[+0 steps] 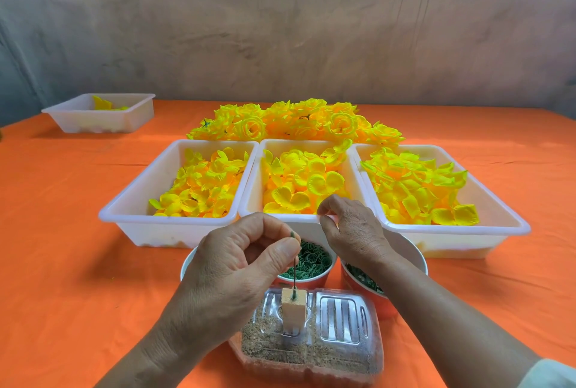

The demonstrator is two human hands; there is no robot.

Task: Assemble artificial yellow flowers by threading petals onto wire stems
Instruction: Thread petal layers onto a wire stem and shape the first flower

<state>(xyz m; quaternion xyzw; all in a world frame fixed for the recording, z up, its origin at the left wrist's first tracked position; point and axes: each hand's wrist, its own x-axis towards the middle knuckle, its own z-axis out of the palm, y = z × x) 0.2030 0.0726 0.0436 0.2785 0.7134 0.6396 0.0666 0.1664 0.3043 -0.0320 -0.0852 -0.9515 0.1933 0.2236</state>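
Note:
My left hand (240, 263) pinches a thin wire stem (294, 275) with a green tip; the wire stands upright in a small wooden block (292, 309) set in a clear plastic box (311, 353) of sandy grit. My right hand (349, 228) hovers over the near rim of the middle white tray (258, 182), fingers curled, with nothing visibly in them. That tray holds loose yellow petals (307, 182). Two more white trays, left (137, 194) and right (498, 216), hold other yellow petals.
A heap of finished yellow flowers (293, 121) lies behind the trays. Two cups of green parts (311, 258) (364, 278) stand just under my hands. A further white tray (103, 113) sits at the far left on the orange tablecloth (62, 247).

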